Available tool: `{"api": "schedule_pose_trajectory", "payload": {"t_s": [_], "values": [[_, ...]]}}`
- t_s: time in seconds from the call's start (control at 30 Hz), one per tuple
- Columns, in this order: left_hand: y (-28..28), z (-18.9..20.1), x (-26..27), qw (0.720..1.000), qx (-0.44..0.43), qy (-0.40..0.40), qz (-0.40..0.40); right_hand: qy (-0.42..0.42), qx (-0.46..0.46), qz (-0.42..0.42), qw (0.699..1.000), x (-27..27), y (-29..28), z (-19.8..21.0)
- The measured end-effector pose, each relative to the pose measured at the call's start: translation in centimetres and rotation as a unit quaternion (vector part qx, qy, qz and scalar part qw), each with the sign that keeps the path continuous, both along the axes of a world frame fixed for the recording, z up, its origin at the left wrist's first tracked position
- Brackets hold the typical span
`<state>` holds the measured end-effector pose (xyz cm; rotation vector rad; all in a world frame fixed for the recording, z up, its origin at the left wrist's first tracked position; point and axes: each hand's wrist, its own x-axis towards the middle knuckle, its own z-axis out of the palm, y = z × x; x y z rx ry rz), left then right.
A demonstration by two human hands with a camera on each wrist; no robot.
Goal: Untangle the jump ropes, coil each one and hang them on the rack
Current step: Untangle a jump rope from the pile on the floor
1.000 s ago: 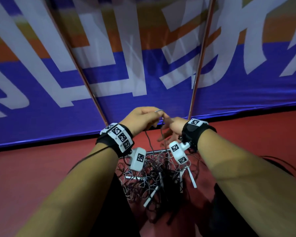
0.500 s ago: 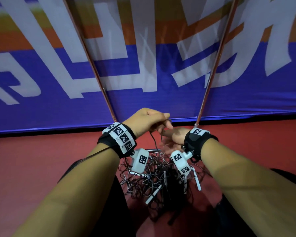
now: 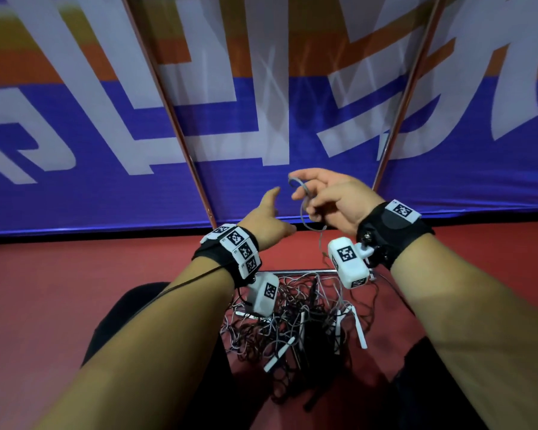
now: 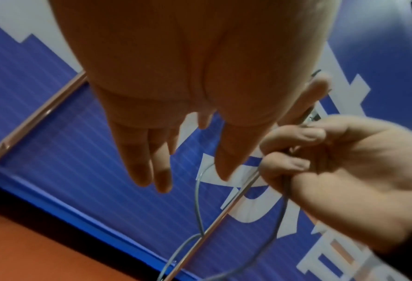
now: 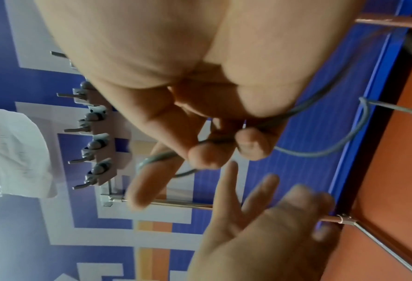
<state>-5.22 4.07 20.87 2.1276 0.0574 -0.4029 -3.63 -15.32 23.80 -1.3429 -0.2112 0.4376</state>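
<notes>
The right hand (image 3: 339, 201) is pinching a loop of grey rope (image 3: 305, 209) between curled fingers (image 5: 204, 154), holding it up in front of the blue banner (image 3: 106, 169). The left hand (image 3: 269, 220) is hovering just beside it, fingers straight and gripping nothing. The rope is trailing down to the tangled pile (image 3: 292, 324) lying on the red floor (image 3: 75, 274) between 2 rack poles (image 3: 174, 125).

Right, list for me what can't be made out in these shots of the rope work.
- Head view: how many ropes make up the tangled pile; strands overlap and the wrist cameras cover part of it.
- Head view: the rack's hooks are cut off by the top edge; only its poles show.
- Left wrist view: the left hand hides where the grey rope starts.
- Right wrist view: the right hand is blurred, its exact hold unclear.
</notes>
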Motion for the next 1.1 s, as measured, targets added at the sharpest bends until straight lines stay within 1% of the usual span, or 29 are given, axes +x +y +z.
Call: {"api": "schedule_pose_trajectory", "payload": {"t_s": [0.07, 0.17, 0.23, 0.27, 0.3, 0.37, 0.4, 0.43, 0.47, 0.5, 0.57, 0.6, 0.67, 0.73, 0.83, 0.9, 0.93, 0.97, 1.0, 1.03, 1.07, 1.1], "values": [[-0.2, -0.4, 0.1, 0.996, 0.033, -0.043, -0.064, -0.008, 0.022, 0.014, 1.0, -0.3, -0.1, 0.1], [-1.1, -1.5, -0.2, 0.988, 0.026, -0.032, -0.15, -0.001, 0.061, 0.01, 0.998, -0.6, -0.4, 0.4], [-1.6, -2.7, -0.2, 0.983, 0.031, -0.033, -0.179, 0.002, 0.077, 0.004, 0.997, -0.6, -0.7, 0.5], [-1.8, -3.2, -0.2, 0.984, 0.039, -0.041, -0.17, 0.002, 0.077, -0.002, 0.997, -0.7, -1.0, 0.6], [-1.8, -3.8, 0.1, 0.988, 0.03, -0.049, -0.144, 0.002, 0.069, -0.013, 0.998, -0.6, -1.2, 0.5], [-2.1, -4.0, 0.7, 0.999, -0.027, -0.03, -0.036, 0.003, 0.026, -0.05, 0.998, -0.1, -1.9, 0.0], [-2.2, -3.6, 1.1, 0.997, -0.068, -0.02, 0.025, 0.007, -0.011, -0.078, 0.997, 0.1, -2.2, -0.3], [-2.2, -3.0, 1.4, 0.99, -0.116, -0.025, 0.072, 0.009, -0.064, -0.111, 0.992, 0.5, -2.5, -0.9], [-2.2, -2.1, 1.6, 0.98, -0.163, -0.036, 0.104, 0.003, -0.136, -0.139, 0.981, 1.0, -2.9, -1.6], [-2.2, -1.3, 1.8, 0.967, -0.214, -0.053, 0.128, -0.006, -0.227, -0.151, 0.962, 1.5, -3.3, -2.6], [-2.0, 0.3, 2.0, 0.94, -0.296, -0.097, 0.139, -0.008, -0.389, -0.119, 0.913, 1.9, -3.7, -4.5], [-1.9, 0.8, 2.1, 0.929, -0.327, -0.113, 0.13, 0.003, -0.435, -0.095, 0.895, 1.8, -3.8, -5.1], [-2.0, 1.8, 1.7, 0.904, -0.399, -0.119, 0.094, 0.01, -0.469, -0.06, 0.881, 1.6, -3.4, -5.9], [-2.3, 2.5, 1.2, 0.88, -0.461, -0.099, 0.055, -0.013, -0.484, -0.043, 0.874, 1.5, -3.1, -6.6], [-2.6, 3.4, 0.4, 0.844, -0.531, -0.071, 0.021, -0.014, -0.463, -0.01, 0.886, 1.2, -2.1, -7.4], [-2.6, 3.3, 0.6, 0.834, -0.547, -0.059, 0.025, -0.007, -0.458, 0.004, 0.889, 1.5, -1.4, -8.0], [-2.6, 3.0, 0.8, 0.837, -0.544, -0.052, 0.043, -0.013, -0.454, -0.003, 0.891, 1.6, -1.0, -7.7], [-2.6, 2.3, 1.4, 0.849, -0.521, -0.046, 0.076, -0.029, -0.442, -0.021, 0.896, 1.6, -0.7, -7.3], [-2.4, 1.5, 2.1, 0.873, -0.472, -0.038, 0.119, -0.036, -0.418, -0.048, 0.906, 1.9, -0.3, -7.0], [-2.2, 0.7, 2.7, 0.909, -0.384, -0.029, 0.158, -0.032, -0.37, -0.076, 0.925, 2.1, 0.1, -6.4], [-1.9, -0.1, 3.0, 0.948, -0.266, -0.015, 0.173, -0.018, -0.298, -0.098, 0.949, 2.3, 0.5, -5.6], [-1.5, -0.9, 3.1, 0.976, -0.155, 0.007, 0.152, -0.005, -0.222, -0.107, 0.969, 2.4, 1.0, -4.8]]}}
